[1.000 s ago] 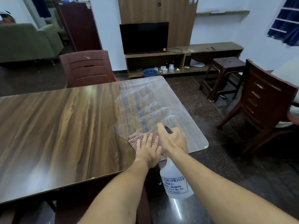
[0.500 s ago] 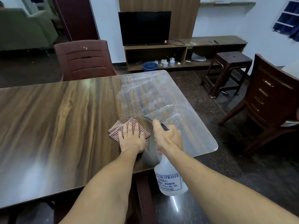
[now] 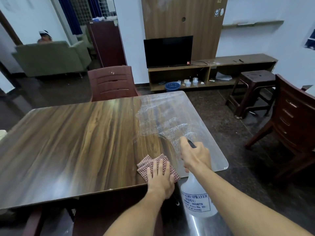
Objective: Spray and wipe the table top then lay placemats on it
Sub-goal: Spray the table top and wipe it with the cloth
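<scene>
A glossy wood-grain table top (image 3: 71,142) fills the left and middle of the head view; its right end is misted with spray droplets. A red-checked cloth (image 3: 148,163) lies near the table's front edge. My left hand (image 3: 160,178) presses flat on the cloth with straight fingers. Just to its right, my right hand (image 3: 196,156) grips the head of a translucent white spray bottle (image 3: 197,200), whose body hangs below the table edge. No placemats are in view.
A maroon plastic chair (image 3: 111,83) stands at the table's far side. Another brown chair (image 3: 293,123) and a stool (image 3: 254,89) stand to the right. A TV unit (image 3: 209,72) lines the back wall. A person sits on a sofa (image 3: 51,57) at far left.
My left hand slid the cloth left from the wet patch, then back toward the table's front edge. My right hand has kept hold of the spray bottle beside it.
</scene>
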